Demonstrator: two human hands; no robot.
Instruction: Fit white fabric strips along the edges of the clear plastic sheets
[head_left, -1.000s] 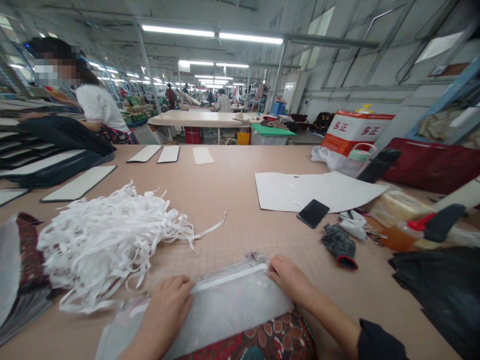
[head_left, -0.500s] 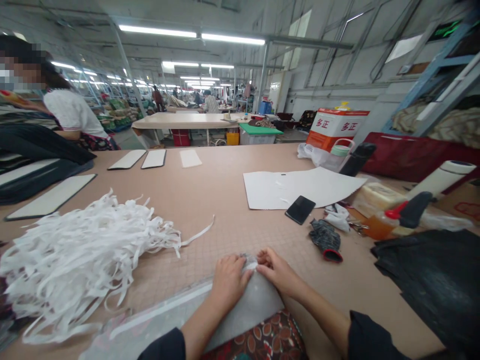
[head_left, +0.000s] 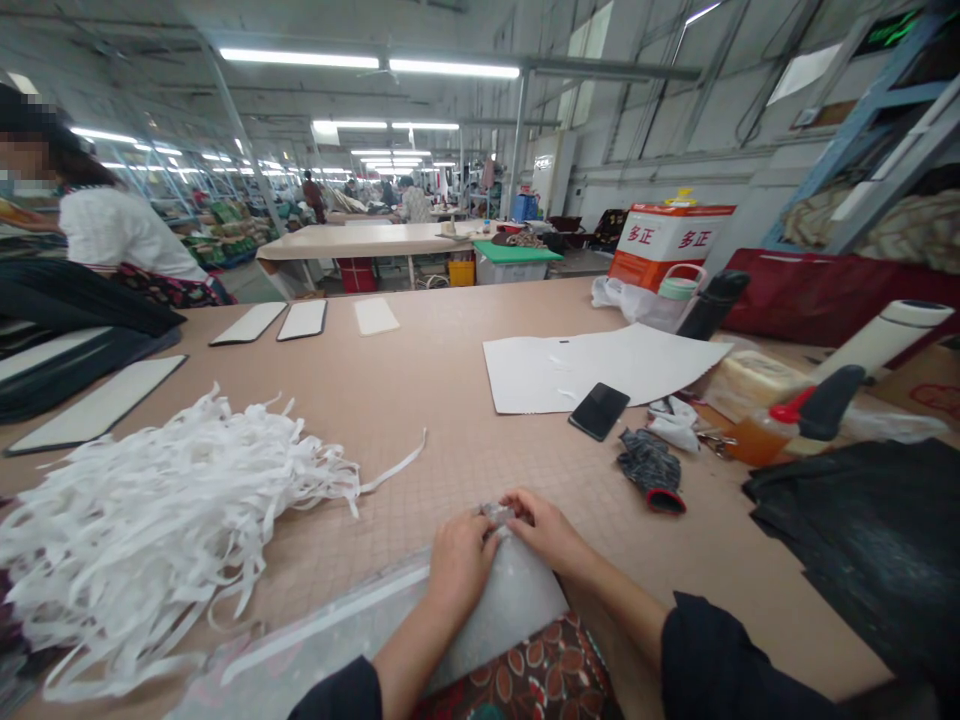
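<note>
A grey translucent sheet (head_left: 517, 580) lies at the near edge of the table, with a white strip (head_left: 330, 615) along its left part. Brown patterned fabric (head_left: 532, 670) shows beneath its lower edge. My left hand (head_left: 461, 560) is closed on the sheet's far corner, fingers bent over it. Close beside it on the right, my right hand (head_left: 544, 530) pinches the same crumpled corner. The fingertips of both hands nearly meet there, and the small folds between them are hard to make out.
A heap of white strips (head_left: 172, 510) lies left. Right are a black phone (head_left: 599, 411), white sheet (head_left: 585, 370), dark glove (head_left: 651, 470), orange bottle (head_left: 765, 435) and black material (head_left: 870, 540). White panels (head_left: 247, 324) lie at the back left; a person (head_left: 127, 235) stands beyond.
My right hand has shifted slightly up and left, its fingers now closer over the sheet's corner. The view has turned a little. The person at the left has moved slightly toward the frame's edge.
</note>
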